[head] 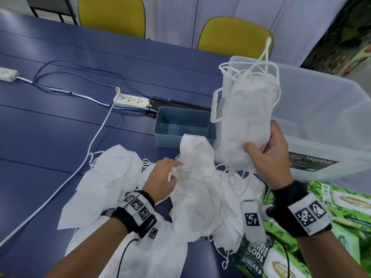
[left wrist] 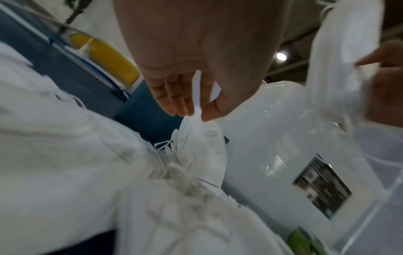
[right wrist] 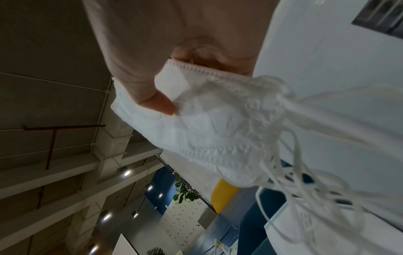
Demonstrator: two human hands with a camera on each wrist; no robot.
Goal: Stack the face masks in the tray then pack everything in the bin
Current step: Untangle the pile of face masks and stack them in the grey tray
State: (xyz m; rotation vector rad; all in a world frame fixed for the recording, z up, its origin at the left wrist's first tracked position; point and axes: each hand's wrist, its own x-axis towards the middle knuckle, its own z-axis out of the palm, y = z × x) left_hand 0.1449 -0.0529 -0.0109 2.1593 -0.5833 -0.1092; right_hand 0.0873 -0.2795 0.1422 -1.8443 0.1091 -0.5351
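Note:
A heap of white face masks (head: 124, 189) lies loose on the blue table. My left hand (head: 166, 173) pinches one white mask (head: 197, 153) at its edge and lifts it from the heap; the left wrist view shows the pinched mask (left wrist: 202, 143) hanging from thumb and fingers. My right hand (head: 265, 155) grips a stack of masks (head: 249, 117) upright in the air, ear loops dangling; in the right wrist view the stack (right wrist: 202, 131) sits under the thumb. The blue-grey tray (head: 160, 125) stands behind the heap. The clear plastic bin (head: 325, 121) stands at the right.
Green packs of wet wipes (head: 341, 213) lie at the right, in front of the bin. A white power strip (head: 131, 100) with blue and white cables (head: 96, 135) lies left of the tray. Two yellow chairs (head: 234, 35) stand behind the table.

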